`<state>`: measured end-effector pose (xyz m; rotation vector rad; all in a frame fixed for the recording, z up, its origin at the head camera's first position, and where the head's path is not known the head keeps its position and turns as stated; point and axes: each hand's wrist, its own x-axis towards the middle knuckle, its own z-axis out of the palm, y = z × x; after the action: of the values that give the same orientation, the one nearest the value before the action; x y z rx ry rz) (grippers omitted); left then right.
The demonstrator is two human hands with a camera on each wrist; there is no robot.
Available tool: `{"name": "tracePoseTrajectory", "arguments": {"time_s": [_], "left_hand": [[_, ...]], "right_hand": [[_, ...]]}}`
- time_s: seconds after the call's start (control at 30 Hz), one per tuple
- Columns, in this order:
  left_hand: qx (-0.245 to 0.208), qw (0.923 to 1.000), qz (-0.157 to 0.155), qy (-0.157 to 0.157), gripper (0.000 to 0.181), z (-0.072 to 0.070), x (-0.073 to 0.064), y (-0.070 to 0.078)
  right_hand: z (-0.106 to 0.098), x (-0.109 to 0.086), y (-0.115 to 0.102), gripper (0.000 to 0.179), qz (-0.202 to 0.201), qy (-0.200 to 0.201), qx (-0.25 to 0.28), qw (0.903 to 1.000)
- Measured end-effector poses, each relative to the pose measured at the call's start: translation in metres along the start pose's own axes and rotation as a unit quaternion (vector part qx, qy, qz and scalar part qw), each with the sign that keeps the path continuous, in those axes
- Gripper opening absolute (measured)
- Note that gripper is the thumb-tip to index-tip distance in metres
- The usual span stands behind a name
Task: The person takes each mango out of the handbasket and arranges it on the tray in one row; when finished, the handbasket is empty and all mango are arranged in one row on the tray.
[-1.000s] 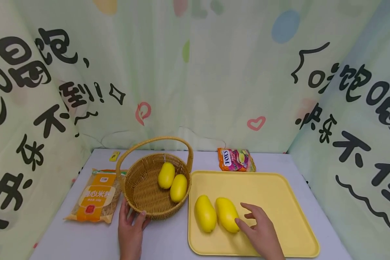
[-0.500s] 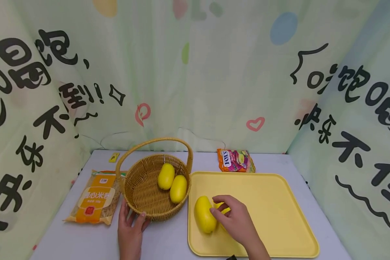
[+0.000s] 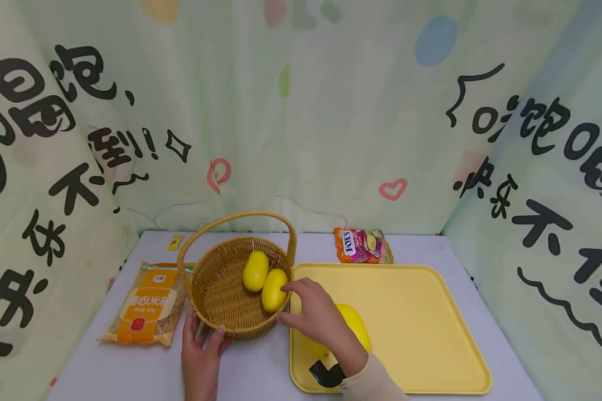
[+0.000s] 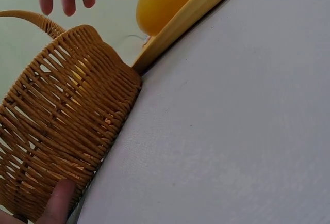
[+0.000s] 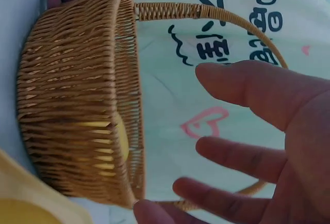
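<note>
A brown wicker basket (image 3: 215, 289) with an arched handle stands left of centre, holding two yellow mango-shaped fruits, one behind (image 3: 256, 271) and one in front (image 3: 274, 295). My left hand (image 3: 200, 351) holds the basket's near left side, its thumb (image 4: 61, 198) against the wicker. Over the basket's right rim my right hand (image 3: 321, 314) hovers with fingers apart; the right wrist view shows nothing between them. On the yellow tray (image 3: 421, 328) lie two more such fruits, the right one (image 3: 356, 326) partly behind my wrist and the left one (image 3: 317, 348) mostly covered.
An orange-and-clear food bag (image 3: 145, 306) lies left of the basket. Behind the tray is a FOX'S candy bag (image 3: 363, 246). A small yellow tag (image 3: 175, 241) sits at the back left. Printed curtains (image 3: 331, 139) enclose the table on three sides.
My right hand has moved left from beside the right tray fruit, across the tray, to the basket's rim. My left hand and the basket have stayed in place.
</note>
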<state>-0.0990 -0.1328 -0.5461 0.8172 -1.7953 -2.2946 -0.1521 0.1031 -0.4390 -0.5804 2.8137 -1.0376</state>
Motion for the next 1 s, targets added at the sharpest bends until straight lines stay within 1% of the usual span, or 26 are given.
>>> {"name": "tracePoseTrajectory", "arguments": {"time_s": [0.23, 0.33, 0.47, 0.53, 0.63, 0.77, 0.83, 0.9, 1.0], "left_hand": [[-0.004, 0.9999, 0.011, -0.007, 0.095, -0.001, -0.001, -0.001], [-0.005, 0.9999, 0.012, -0.008, 0.095, -0.002, -0.002, -0.001], [-0.007, 0.9999, 0.012, -0.008, 0.095, 0.000, -0.002, 0.000], [-0.008, 0.9999, 0.012, -0.008, 0.095, 0.000, -0.002, 0.001], [-0.007, 0.9999, 0.011, -0.007, 0.094, 0.000, -0.002, 0.002], [-0.004, 1.0000, 0.007, -0.003, 0.094, 0.000, -0.001, 0.002], [-0.002, 1.0000, 0.003, -0.001, 0.095, 0.000, 0.000, 0.001], [0.000, 1.0000, 0.000, 0.001, 0.095, 0.000, 0.000, 0.001], [0.002, 1.0000, -0.003, 0.002, 0.096, 0.000, 0.001, 0.000]], "right_hand": [[0.003, 0.030, -0.020, 0.062, 0.017, 0.005, -0.012, 0.9998], [0.006, 0.042, -0.026, 0.064, 0.019, 0.000, -0.032, 0.9993], [0.010, 0.058, -0.033, 0.067, 0.018, -0.016, -0.064, 0.9976], [0.013, 0.066, -0.036, 0.067, 0.015, -0.025, -0.088, 0.9957], [0.017, 0.077, -0.039, 0.066, 0.022, -0.042, -0.135, 0.9897], [0.025, 0.089, -0.040, 0.065, 0.038, -0.071, -0.202, 0.9760], [0.029, 0.093, -0.041, 0.064, 0.044, -0.086, -0.225, 0.9695], [0.031, 0.096, -0.042, 0.062, 0.043, -0.100, -0.247, 0.9629], [0.033, 0.101, -0.042, 0.057, 0.044, -0.111, -0.268, 0.9558]]}}
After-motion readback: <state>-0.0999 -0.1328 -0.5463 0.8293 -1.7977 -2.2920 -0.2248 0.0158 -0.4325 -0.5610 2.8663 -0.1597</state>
